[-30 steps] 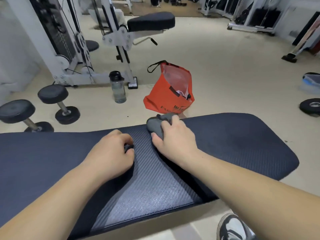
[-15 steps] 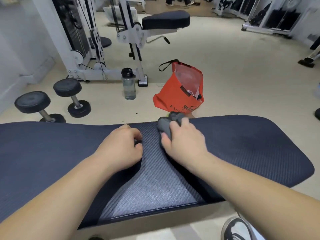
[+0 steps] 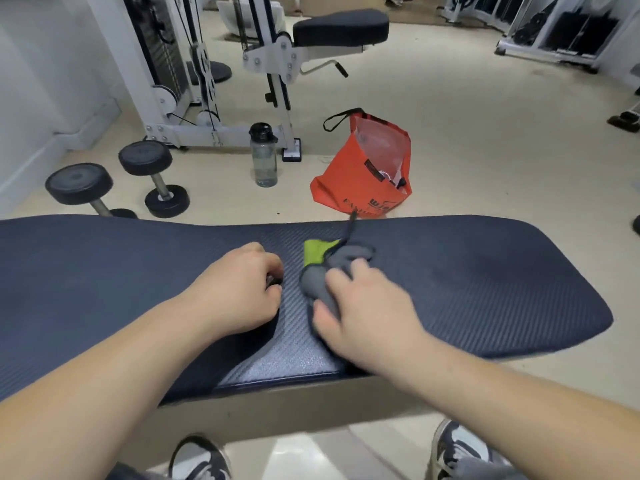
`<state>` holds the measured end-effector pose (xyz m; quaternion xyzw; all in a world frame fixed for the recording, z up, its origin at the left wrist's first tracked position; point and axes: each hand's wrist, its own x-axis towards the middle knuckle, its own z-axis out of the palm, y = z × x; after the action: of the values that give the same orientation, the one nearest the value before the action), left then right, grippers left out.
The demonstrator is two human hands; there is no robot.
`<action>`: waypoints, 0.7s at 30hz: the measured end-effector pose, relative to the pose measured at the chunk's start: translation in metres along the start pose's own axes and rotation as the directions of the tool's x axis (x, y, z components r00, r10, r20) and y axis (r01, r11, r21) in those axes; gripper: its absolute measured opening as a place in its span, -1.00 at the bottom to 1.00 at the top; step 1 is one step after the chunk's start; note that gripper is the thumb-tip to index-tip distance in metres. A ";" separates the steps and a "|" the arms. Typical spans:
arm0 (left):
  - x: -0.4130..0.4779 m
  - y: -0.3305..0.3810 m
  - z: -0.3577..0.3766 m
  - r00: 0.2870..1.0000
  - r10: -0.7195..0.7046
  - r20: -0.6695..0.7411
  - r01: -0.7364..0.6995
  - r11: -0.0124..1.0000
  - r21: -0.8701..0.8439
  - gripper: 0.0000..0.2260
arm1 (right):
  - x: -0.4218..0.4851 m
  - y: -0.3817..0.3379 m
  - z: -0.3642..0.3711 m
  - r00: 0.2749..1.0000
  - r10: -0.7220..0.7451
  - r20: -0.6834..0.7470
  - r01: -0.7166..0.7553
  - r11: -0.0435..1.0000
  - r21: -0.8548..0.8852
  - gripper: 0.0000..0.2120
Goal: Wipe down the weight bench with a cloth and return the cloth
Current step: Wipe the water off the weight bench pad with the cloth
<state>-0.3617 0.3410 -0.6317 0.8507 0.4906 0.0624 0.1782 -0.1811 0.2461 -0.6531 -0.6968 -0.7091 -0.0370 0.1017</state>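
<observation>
Hidden: the fingertips of the left grip (image 3: 239, 289) are curled under the palm, and a dark patch sits between them; whether they hold anything I cannot tell.
Cut off: both ends of the counter (image 3: 485, 278); the left end runs out of frame, and its legs are out of sight.
Blurred: the right grip (image 3: 367, 313) and the cloth edge beside it are smeared.
Unclear: a dark cord (image 3: 351, 226) runs from the cloth to the far edge of the counter; whether it belongs to the cloth or to the bag I cannot tell.
Right grip: fingers and thumb closed round the cloth (image 3: 332, 261), pressing it onto the pad.
Cloth: bunched, grey with a lime-green patch, on the middle of the counter, just beside the left grip.
Surface: dark blue ribbed padding, with a paler woven strip across the middle.
Floor (image 3: 467, 133): beige, with an orange bag (image 3: 360, 178) standing open just behind the counter, a water bottle (image 3: 264, 157) upright to its left, and two dumbbells (image 3: 149, 174) further left.
Room: a white cable machine with a black seat (image 3: 341, 26) behind the bottle; racks along the far right.
Near edge: two shoes (image 3: 201, 459), partly cropped.
</observation>
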 end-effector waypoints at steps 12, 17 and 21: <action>-0.032 -0.016 -0.028 0.995 -0.102 0.005 0.102 0.994 0.047 -0.83 | 0.024 0.015 0.005 0.973 0.231 0.022 -0.230 0.973 -0.023 -0.65; -0.051 -0.021 -0.037 0.989 -0.145 0.017 0.143 0.987 0.076 -0.80 | -0.016 -0.068 0.002 0.984 -0.171 0.042 0.165 0.980 0.107 -0.63; -0.061 -0.019 -0.041 0.980 -0.197 0.036 0.194 0.978 0.074 -0.73 | 0.006 -0.059 -0.004 0.950 -0.283 0.130 0.273 0.958 0.093 -0.59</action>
<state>-0.4198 0.3071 -0.5963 0.8053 0.5697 0.0093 0.1640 -0.2395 0.2494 -0.6430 -0.5866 -0.8064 0.0247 0.0705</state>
